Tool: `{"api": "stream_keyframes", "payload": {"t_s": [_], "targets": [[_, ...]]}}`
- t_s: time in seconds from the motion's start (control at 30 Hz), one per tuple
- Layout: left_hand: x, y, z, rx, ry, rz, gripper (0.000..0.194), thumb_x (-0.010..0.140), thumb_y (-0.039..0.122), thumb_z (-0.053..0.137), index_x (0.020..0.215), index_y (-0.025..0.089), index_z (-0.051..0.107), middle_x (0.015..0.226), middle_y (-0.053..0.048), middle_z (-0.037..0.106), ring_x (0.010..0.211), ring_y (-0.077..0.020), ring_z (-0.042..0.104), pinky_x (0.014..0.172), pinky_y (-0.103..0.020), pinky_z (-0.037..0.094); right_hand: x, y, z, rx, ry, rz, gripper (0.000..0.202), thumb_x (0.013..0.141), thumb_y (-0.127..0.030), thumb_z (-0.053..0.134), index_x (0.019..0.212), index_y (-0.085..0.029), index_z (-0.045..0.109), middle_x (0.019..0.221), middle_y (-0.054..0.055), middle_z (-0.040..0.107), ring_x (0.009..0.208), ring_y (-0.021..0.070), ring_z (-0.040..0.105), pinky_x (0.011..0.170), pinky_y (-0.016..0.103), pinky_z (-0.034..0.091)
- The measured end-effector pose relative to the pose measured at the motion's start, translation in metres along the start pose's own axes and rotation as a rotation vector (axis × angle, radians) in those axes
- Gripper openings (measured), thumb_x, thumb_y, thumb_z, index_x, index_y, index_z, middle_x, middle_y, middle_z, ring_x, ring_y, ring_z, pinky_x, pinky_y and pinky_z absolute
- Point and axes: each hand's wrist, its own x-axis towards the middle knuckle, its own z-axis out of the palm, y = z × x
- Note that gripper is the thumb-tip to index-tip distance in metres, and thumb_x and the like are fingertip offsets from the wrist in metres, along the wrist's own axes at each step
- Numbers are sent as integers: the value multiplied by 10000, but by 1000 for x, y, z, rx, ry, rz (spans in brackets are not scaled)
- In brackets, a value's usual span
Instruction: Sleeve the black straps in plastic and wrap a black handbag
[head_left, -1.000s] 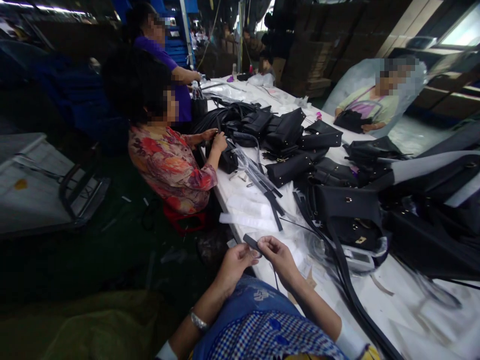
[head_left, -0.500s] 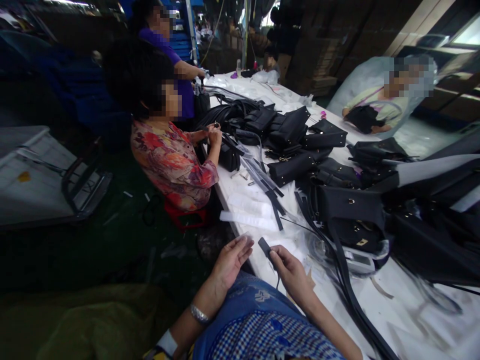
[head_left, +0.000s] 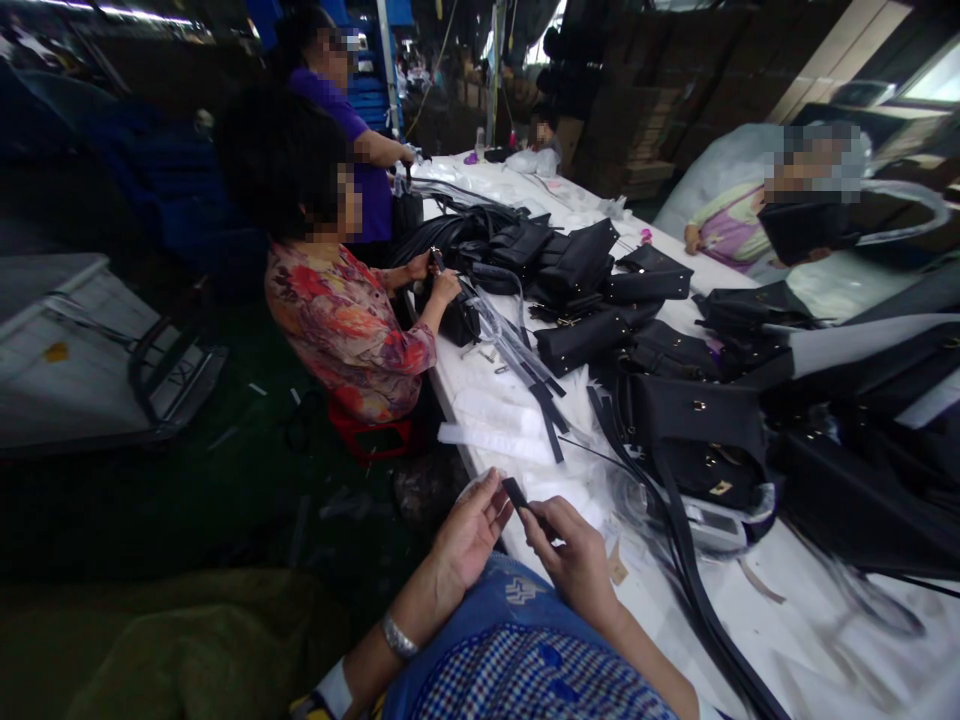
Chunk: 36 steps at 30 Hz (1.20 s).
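Observation:
Between the thumb and fingers of my right hand point(head_left: 574, 555) is a short black strap piece point(head_left: 514, 492), its free end pointing up and left. My left hand point(head_left: 469, 535) lies palm up beside it, fingers loosely stretched and close to the strap end; whether they touch it I cannot tell. Something pale and clear shows behind the left fingertips, too unclear to name. Both hands are above my lap at the edge of the white table point(head_left: 540, 540). A black handbag point(head_left: 697, 435) with gold-coloured fittings lies to the right, long black straps point(head_left: 686, 560) running down beside it.
More black bags point(head_left: 577, 260) are heaped along the table. Plastic-covered strips point(head_left: 517, 350) and a white strip point(head_left: 487, 438) lie ahead. A co-worker in a flowered shirt point(head_left: 345, 330) sits on a red stool point(head_left: 375, 440) to the left; others work farther off. A white cart point(head_left: 60, 350) stands left.
My hands have come closer together, and the strap piece has moved left toward my left fingers. Across the table, a co-worker has lifted a black bag.

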Motion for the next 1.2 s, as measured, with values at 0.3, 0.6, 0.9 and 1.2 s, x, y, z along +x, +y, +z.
{"api": "stream_keyframes", "payload": {"t_s": [0.3,0.6,0.9,1.2], "targets": [[-4,-3,3,-2,-12,-16,76,825,201,699,891,164,694,1005,-61,712,903,-141,672,800,-246,542,-1,0,-2,-48,15,-24,154,922,-354,535,880,-256,646,740,27,561,634,166,556,604,285,448],[-4,-7,2,129,-51,90,252,730,251,792,945,147,715,1021,-77,721,926,-159,674,779,-225,533,-2,7,6,43,-52,94,250,910,-412,546,832,-214,677,700,15,608,620,157,587,562,258,449],[-9,1,6,209,-114,234,297,756,350,759,937,118,719,998,-123,729,989,-230,675,945,-346,494,20,-1,10,104,-51,115,245,895,-422,570,977,-218,677,742,5,612,588,133,578,531,231,467],[-13,10,-6,322,-158,233,397,825,441,666,1018,96,706,1090,-177,698,1030,-271,660,978,-416,471,30,-9,1,52,-127,-20,215,905,-383,579,1021,-236,685,781,13,631,668,144,605,608,238,469]]}}
